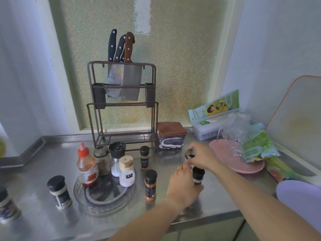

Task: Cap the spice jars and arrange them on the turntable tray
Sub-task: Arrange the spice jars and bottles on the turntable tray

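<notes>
A clear round turntable tray [97, 201] sits on the steel counter. On its back half stand a red-capped sauce bottle [86, 166], a glass jar with a steel lid [102, 160], a black-topped grinder [116, 157] and a white bottle [126, 173]. Two black-capped spice jars [144, 158] [150, 185] stand right of the tray, two others [60, 192] [7, 206] left of it. My left hand [182, 185] grips a black-capped spice jar [198, 175]. My right hand [201, 156] holds a steel-lidded jar [189, 153] just above it.
A knife rack [121, 105] with cleavers stands behind the tray. Folded cloths [171, 135] lie to its right. A pink plate [224, 156] with a plastic bag and packets, a wrap box [213, 122], a cutting board [298, 119] and a lilac plate [302, 200] crowd the right side.
</notes>
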A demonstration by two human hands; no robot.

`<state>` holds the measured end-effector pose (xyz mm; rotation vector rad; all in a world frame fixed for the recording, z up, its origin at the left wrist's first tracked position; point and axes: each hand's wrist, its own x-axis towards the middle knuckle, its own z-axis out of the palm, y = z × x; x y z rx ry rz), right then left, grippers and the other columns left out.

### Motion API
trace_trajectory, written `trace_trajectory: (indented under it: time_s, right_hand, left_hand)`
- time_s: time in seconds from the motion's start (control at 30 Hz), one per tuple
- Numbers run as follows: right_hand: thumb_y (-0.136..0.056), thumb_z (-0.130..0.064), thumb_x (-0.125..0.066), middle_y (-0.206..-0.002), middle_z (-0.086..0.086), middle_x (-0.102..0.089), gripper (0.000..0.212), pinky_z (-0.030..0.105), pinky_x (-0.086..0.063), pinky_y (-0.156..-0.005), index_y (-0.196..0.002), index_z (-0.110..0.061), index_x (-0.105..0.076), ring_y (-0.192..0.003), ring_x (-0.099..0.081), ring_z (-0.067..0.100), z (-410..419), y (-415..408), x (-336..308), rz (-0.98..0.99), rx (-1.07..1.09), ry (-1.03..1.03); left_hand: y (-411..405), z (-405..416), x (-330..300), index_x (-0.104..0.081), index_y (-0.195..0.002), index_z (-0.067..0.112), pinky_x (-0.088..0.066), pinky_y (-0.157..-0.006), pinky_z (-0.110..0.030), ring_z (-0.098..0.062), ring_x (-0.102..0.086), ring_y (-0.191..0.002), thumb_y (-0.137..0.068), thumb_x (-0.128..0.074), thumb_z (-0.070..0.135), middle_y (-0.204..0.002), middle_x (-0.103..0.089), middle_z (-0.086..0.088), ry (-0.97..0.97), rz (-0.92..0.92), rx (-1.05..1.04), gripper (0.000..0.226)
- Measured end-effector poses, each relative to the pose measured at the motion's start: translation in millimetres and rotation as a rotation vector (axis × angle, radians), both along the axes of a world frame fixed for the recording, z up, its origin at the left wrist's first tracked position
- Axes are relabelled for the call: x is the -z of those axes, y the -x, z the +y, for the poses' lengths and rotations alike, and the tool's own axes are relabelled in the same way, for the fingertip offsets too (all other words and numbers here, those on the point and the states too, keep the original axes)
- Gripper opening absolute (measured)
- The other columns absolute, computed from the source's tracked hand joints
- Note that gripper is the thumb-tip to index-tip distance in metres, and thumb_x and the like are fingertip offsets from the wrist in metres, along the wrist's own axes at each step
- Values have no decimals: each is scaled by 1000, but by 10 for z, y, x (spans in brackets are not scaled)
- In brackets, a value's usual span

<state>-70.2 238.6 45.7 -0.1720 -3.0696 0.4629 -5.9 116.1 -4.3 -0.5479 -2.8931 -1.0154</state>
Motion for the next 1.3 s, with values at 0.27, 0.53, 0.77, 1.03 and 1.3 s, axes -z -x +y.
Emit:
trace_trajectory:
  time_s: [0.27,0.53,0.77,1.03,1.3]
  right_hand:
    - [-80,-34,-81,-123,4,-70,52,37,-50,-84,-126,-25,-59,-112,-65,32,177,-422,-508,256,85,117]
    - [-72,-44,-87,-118,0,-72,57,37,-51,-89,-121,-26,-63,-111,-66,26,-486,-610,-996,380,-72,264]
    - [-76,-44,-86,-112,-8,-69,52,34,-51,-85,-118,-27,-61,-103,-65,17,-1387,-692,-926,343,-271,346]
    - [-81,-35,-79,-121,-2,-69,53,36,-53,-87,-127,-22,-57,-109,-65,22,-2208,-714,-475,170,-391,260]
    - [-85,-29,-74,-129,0,-67,57,36,-52,-93,-137,-20,-53,-119,-62,22,-2561,-671,-118,75,-418,225]
  left_hand:
    - [-170,177,23,-53,-120,16,-49,-92,-41,-31,-62,-111,-90,-67,26,-118,-66,-9,-181,40,-89,35]
    - [-461,-778,-553,-54,-113,27,-51,-79,-37,-18,-64,-91,-79,-70,40,-99,-71,7,-303,345,-158,40]
    - [-478,-2257,-836,-53,-119,31,-55,-77,-33,-11,-68,-85,-79,-77,37,-97,-71,14,-75,333,-329,48]
    - [-299,-2990,-745,-55,-119,28,-44,-74,-32,-27,-62,-94,-81,-70,31,-104,-62,-1,207,254,-327,41]
    - [-136,-3059,-672,-59,-115,24,-48,-76,-34,-28,-64,-99,-80,-71,33,-107,-68,-2,224,288,-347,38]
